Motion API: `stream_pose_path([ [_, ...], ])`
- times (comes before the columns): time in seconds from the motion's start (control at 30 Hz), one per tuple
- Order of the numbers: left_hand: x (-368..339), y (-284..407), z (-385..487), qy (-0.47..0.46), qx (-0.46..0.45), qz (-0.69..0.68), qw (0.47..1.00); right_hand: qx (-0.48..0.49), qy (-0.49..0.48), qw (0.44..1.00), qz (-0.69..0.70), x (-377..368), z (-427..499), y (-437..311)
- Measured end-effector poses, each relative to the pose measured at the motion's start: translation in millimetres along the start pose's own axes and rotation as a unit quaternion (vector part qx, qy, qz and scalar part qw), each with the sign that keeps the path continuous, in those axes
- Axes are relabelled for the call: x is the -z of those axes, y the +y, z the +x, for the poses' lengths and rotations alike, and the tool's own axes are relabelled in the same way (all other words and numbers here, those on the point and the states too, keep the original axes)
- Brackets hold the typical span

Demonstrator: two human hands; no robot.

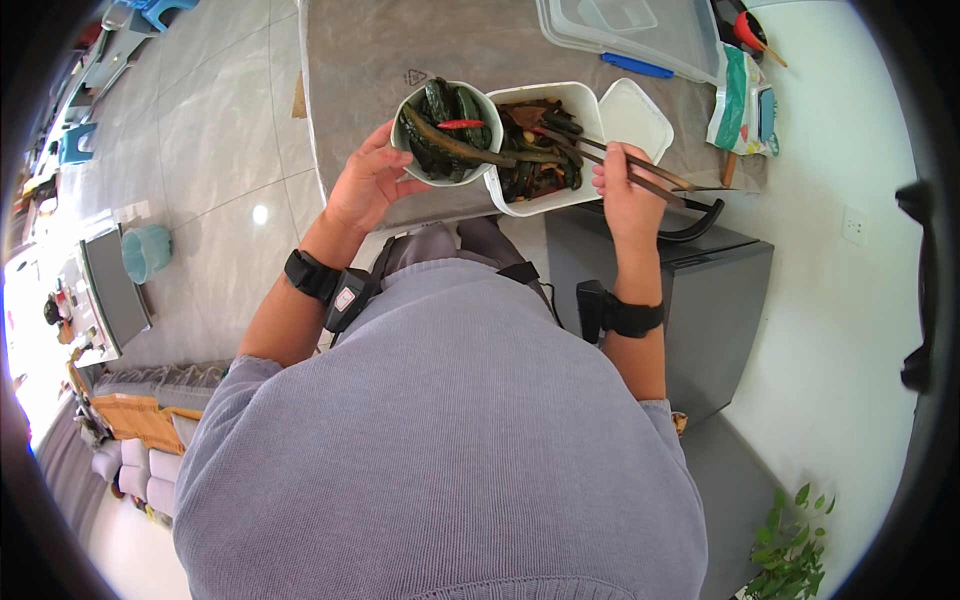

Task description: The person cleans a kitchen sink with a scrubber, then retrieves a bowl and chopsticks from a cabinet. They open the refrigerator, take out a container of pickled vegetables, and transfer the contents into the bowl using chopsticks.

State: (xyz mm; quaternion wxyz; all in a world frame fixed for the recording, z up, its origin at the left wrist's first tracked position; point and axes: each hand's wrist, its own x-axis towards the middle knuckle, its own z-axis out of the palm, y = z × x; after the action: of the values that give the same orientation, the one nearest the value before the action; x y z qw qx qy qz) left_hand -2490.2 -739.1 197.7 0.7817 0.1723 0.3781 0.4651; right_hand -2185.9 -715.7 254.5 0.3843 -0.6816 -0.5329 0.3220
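Observation:
My left hand [373, 176] grips a round white bowl [491, 112] at its left side. Inside are dark green pickled cucumbers [439, 101], a red chili pepper [460, 124] and a long brownish piece that reaches over the rim. Right beside the bowl is a rectangular white plastic tub [592, 112] of dark pickled vegetables [517, 184]. My right hand [632, 191] holds a pair of dark wooden chopsticks [652, 169], their tips among the vegetables in the tub. Behind my right fingers lies a white lid [637, 116].
At the table's [360, 45] back right are a clear plastic container [679, 37] with a blue clip [637, 65] and a green-and-white packet [731, 112]. A grey cabinet [712, 315] with a curved black handle [694, 225] stands at right, near the wall.

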Motion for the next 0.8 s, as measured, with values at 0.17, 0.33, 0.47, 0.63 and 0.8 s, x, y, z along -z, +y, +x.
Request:
stream_pose_path([
  [0.17,4,-6,10,-0.002,0.000,-0.004,1.000,0.011,0.005,1.000,0.004,-10,6,27],
  [0.33,3,-5,5,0.000,-0.008,-0.013,1.000,-0.051,0.052,0.993,0.092,22,-4,-20],
  [0.47,-9,1,5,0.003,0.000,-0.019,1.000,-0.014,0.060,0.986,0.157,32,-23,-63],
  [0.63,-6,-2,7,-0.005,0.001,-0.026,1.000,0.008,0.005,0.984,0.178,29,-26,-82],
  [0.8,-8,1,6,-0.003,-0.005,-0.013,1.000,-0.034,0.003,0.999,0.035,33,-12,-40],
])
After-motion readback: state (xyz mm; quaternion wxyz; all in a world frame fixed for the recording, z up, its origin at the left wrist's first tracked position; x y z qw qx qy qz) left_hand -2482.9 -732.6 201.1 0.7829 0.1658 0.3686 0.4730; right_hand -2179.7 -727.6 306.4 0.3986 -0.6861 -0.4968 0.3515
